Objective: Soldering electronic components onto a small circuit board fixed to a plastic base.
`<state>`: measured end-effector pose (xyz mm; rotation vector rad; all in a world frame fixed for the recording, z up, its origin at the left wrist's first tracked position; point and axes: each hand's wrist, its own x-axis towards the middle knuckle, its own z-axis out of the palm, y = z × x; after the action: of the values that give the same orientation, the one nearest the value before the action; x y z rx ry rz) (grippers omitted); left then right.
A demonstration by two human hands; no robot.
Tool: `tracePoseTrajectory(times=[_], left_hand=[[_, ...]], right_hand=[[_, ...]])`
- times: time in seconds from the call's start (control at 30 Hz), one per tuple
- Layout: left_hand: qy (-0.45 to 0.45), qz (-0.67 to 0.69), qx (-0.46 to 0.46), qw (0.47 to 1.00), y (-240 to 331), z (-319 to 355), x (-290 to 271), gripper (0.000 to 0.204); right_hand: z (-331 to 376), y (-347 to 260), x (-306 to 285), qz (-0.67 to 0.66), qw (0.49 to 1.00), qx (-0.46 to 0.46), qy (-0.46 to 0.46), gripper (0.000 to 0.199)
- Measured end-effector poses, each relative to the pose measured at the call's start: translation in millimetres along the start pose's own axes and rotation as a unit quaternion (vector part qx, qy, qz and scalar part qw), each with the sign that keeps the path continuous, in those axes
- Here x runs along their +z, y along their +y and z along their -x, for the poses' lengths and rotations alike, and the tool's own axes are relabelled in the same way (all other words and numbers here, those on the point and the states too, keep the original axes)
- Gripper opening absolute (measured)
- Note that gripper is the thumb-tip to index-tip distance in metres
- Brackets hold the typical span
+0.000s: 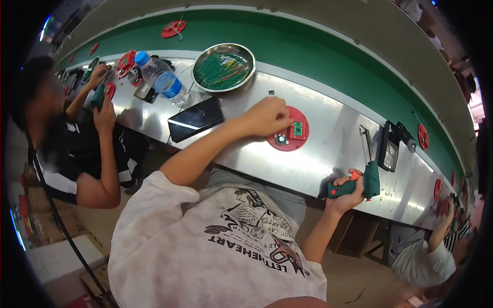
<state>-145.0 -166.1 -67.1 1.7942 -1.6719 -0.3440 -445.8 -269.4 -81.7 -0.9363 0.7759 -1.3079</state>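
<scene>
My left hand [270, 117] reaches over the left edge of a round red plate [302, 139] lying on the metal bench. Its fingers are curled in a pinch near a small green circuit board [298, 129] on the plate. Whatever sits between those fingertips is hidden. A small round metallic part [281, 139] is on the plate's near left. My right hand [350, 197] is wrapped round the grip of a dark green soldering gun [372, 179] with a red trigger. The gun's thin metal tip points up and away from me, to the right of the plate and apart from it.
A steel bowl [251, 76] of green and red wires stands behind my left forearm. Left of it are a black phone [196, 119] and a water bottle [163, 81]. A black stand [390, 149] is beyond the gun. Co-workers [97, 169] sit on both sides.
</scene>
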Motion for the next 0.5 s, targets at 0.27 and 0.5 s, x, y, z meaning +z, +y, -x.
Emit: tracePoseTrajectory(times=[0.27,0.5], left_hand=[[0.079,-0.061,-0.076,0.992,7,24,8,0.025],[0.177,0.000,-0.172,0.969,26,22,-25,0.084]], right_hand=[[0,-1,-3,0.027,0.999,0.035,-0.024,0.033],[1,-2,-2,0.030,0.998,0.046,-0.008,0.034]])
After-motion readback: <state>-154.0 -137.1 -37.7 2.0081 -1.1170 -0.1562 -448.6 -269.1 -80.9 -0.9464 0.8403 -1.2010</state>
